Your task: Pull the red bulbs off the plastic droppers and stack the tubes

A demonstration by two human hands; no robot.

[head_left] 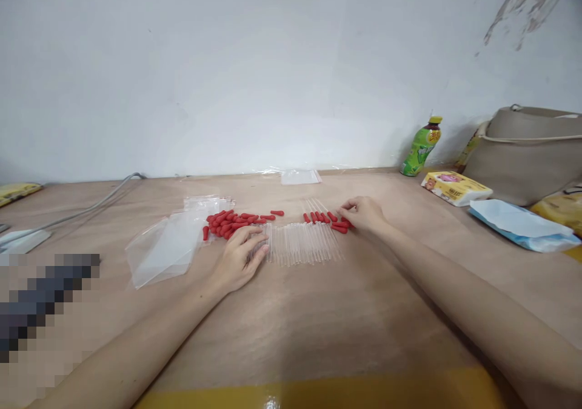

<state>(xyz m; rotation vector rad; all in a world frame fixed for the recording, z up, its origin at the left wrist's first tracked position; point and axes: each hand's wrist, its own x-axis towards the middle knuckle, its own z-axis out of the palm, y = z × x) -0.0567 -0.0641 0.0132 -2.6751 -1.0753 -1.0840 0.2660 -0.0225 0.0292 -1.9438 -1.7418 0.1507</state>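
A row of thin clear glass tubes (pixel 300 243) lies side by side on the wooden table. My left hand (pixel 243 256) rests at the row's left end, fingers spread. Behind that hand is a pile of red rubber bulbs (pixel 226 221). Beyond the row, several tubes with red bulbs on their near ends (pixel 319 217) point toward the wall. My right hand (pixel 361 213) is beside them, fingertips together near a few red bulbs (pixel 339 228); what it holds, if anything, is hidden. Clear plastic bags (pixel 168 248) lie left of the pile.
At the back stands a green bottle (pixel 422 148), with a yellow tissue pack (pixel 456 188), a blue-white packet (pixel 522 224) and a beige bag (pixel 527 154) to its right. A grey cable (pixel 100 203) crosses the left side. A small clear bag (pixel 301 177) lies by the wall.
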